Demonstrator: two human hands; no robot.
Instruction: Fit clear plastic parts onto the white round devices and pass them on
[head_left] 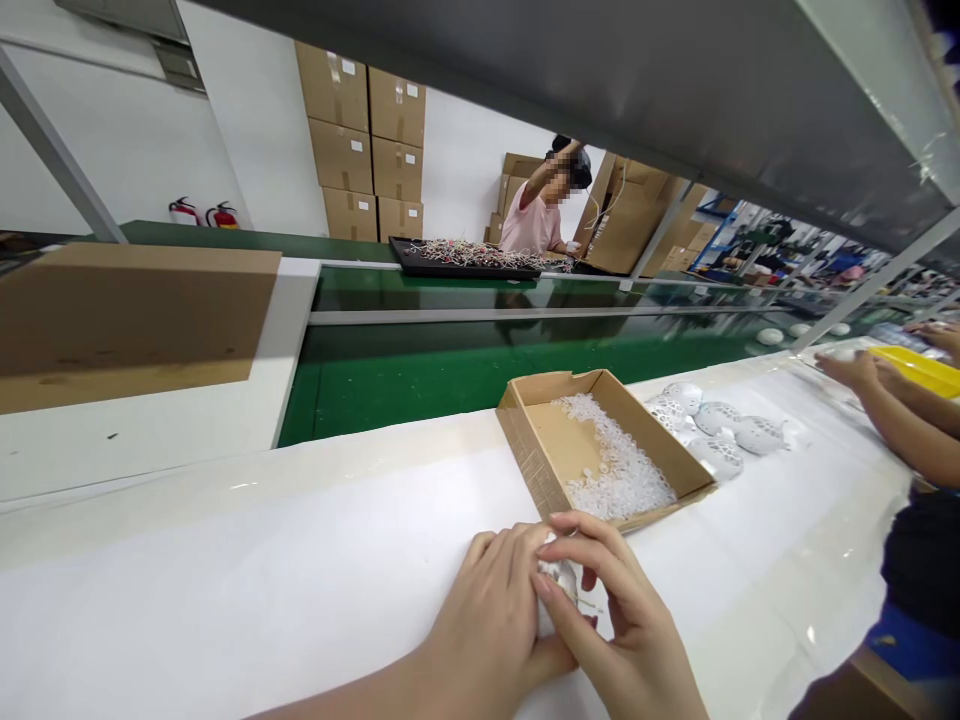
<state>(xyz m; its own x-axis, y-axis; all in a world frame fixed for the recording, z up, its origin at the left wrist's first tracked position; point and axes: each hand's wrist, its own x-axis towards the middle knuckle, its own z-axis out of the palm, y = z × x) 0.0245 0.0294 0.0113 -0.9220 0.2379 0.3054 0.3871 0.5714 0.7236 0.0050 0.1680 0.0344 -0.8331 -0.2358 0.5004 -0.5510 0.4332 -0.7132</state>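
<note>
My left hand (491, 615) and my right hand (630, 625) meet at the near edge of the white bench (262, 570). Together they close around a small white round part (559, 578), mostly hidden by the fingers. Just beyond them lies an open cardboard box (536, 470) holding a heap of tiny clear plastic pieces (615, 470). To the right of the box, several white perforated ball-shaped shells (720, 420) rest on the bench.
A green conveyor belt (450, 370) runs behind the bench. A black tray of wired parts (469, 258) sits across it, where a person in pink (536, 215) works. A co-worker's arms (892, 410) reach in at right near a yellow bin (926, 370). Cartons (364, 140) stack at the wall.
</note>
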